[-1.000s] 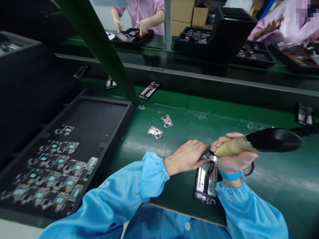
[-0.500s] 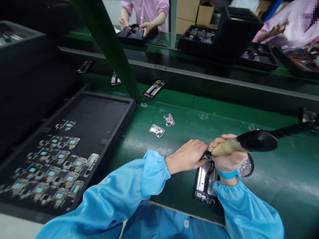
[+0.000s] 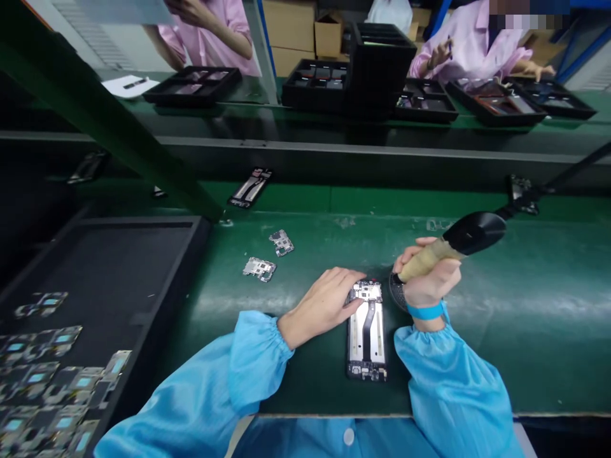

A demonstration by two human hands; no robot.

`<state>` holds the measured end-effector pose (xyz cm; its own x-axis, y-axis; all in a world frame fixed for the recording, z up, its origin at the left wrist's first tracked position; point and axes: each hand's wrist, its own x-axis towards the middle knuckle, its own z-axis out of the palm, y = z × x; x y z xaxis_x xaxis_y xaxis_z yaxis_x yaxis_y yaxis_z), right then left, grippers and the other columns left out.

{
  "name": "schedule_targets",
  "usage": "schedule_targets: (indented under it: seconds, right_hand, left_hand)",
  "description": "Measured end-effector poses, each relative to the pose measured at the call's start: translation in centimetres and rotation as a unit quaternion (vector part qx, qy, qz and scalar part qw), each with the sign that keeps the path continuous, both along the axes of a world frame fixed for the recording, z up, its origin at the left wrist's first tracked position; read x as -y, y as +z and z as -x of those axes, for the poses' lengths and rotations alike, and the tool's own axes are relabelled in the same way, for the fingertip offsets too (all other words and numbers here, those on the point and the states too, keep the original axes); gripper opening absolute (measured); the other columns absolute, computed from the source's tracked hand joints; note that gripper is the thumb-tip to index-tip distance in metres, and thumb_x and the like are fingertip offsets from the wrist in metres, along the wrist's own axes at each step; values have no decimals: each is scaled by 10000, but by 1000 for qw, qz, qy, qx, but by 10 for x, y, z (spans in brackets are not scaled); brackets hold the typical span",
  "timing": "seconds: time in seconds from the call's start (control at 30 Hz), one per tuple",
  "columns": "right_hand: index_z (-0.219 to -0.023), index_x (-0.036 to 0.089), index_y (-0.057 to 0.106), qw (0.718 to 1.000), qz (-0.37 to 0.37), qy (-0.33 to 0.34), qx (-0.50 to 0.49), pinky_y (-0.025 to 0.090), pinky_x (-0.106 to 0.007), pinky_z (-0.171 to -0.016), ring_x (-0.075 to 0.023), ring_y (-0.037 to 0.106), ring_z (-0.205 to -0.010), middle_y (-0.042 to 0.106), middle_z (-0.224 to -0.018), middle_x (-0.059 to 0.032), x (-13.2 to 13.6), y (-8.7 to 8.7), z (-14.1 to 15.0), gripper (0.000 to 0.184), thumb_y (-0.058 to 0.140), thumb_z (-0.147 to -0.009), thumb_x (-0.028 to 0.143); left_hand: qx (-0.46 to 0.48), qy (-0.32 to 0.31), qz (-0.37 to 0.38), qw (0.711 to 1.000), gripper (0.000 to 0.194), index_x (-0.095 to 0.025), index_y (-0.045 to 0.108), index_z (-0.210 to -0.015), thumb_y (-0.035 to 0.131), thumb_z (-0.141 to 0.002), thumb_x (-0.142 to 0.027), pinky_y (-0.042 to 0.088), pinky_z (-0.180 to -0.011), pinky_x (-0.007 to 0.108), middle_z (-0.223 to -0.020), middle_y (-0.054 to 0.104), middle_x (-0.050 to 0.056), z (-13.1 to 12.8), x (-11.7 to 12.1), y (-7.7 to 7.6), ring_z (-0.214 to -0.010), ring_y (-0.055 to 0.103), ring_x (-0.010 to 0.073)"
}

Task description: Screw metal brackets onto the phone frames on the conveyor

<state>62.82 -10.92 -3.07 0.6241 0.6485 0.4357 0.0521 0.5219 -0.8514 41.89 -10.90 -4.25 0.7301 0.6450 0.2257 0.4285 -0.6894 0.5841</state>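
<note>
Bare hands (image 3: 324,299) emerge from loose light-blue smock sleeves (image 3: 229,375) with elastic-gathered cuffs, a blue wristband (image 3: 424,312) on the right wrist.

no lettering, brand, number or sign can be read anywhere in this view. the open phone frame (image 3: 366,331) on the green bench (image 3: 501,318), the two loose circuit boards (image 3: 259,268) beside it and the boards in the black tray (image 3: 157,280) bear only marks too small and blurred to make out. the white sheet (image 3: 130,84) on the far bench and the cardboard boxes (image 3: 305,32) behind it show no legible print either.
</note>
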Motion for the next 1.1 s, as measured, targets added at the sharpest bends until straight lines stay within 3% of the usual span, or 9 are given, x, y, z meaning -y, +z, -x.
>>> schedule_targets:
  seconds: [0.2, 0.37, 0.5, 0.6, 0.67, 1.1]
  right_hand:
    - [-1008, 189, 643, 1000, 6, 10, 2, 429, -297, -371, -164, 534, -396, 572, -598, 18, -1, -1, 1, 648, 448, -960, 805]
    - [-971, 221, 612, 1000, -7, 11, -26, 417, -291, -385, -154, 502, -390, 552, -572, 40, 9, 18, 4, 696, 404, -910, 883]
    - [-990, 251, 605, 996, 3, 77, -35, 464, -328, -424, -170, 518, -416, 564, -587, 36, 23, 27, 24, 726, 402, -869, 937]
    - [-1009, 267, 630, 987, 17, 159, -12, 488, -358, -444, -195, 552, -438, 600, -609, 20, 29, 20, 42, 703, 459, -852, 931]
    - [-1025, 277, 639, 984, 20, 180, 0, 492, -371, -456, -203, 554, -436, 608, -608, 20, 29, 13, 49, 673, 483, -858, 909]
    - [-1024, 287, 683, 979, 14, 205, 15, 483, -373, -447, -212, 556, -431, 618, -622, 9, 28, -3, 48, 607, 479, -894, 843]
  left_hand:
    - [8, 6, 14, 1000, 396, -195, 526, -1407, 658, -1048, -299, 522, -1073, 463, -1351, 673, 95, 0, 1, 1, -1249, 627, 285]
    - [56, 47, 23, 997, 321, -205, 552, -1366, 435, -1079, -122, 538, -1083, 438, -1308, 692, 82, -3, 0, -1, -1218, 644, 240]
    - [55, 46, 30, 997, 384, -202, 548, -1358, 437, -1024, -51, 537, -1086, 425, -1295, 695, 78, -4, -1, -2, -1208, 646, 232]
    - [39, 37, 31, 998, 406, -186, 532, -1374, 448, -1007, -34, 528, -1083, 430, -1303, 692, 90, -4, -2, -2, -1206, 641, 237]
    - [29, 29, 33, 999, 409, -184, 519, -1389, 442, -1014, -38, 523, -1080, 440, -1312, 689, 96, -5, -2, -1, -1215, 634, 243]
    - [29, 20, 32, 999, 446, -191, 501, -1395, 453, -984, -25, 506, -1068, 425, -1306, 674, 97, -5, -4, -2, -1225, 618, 249]
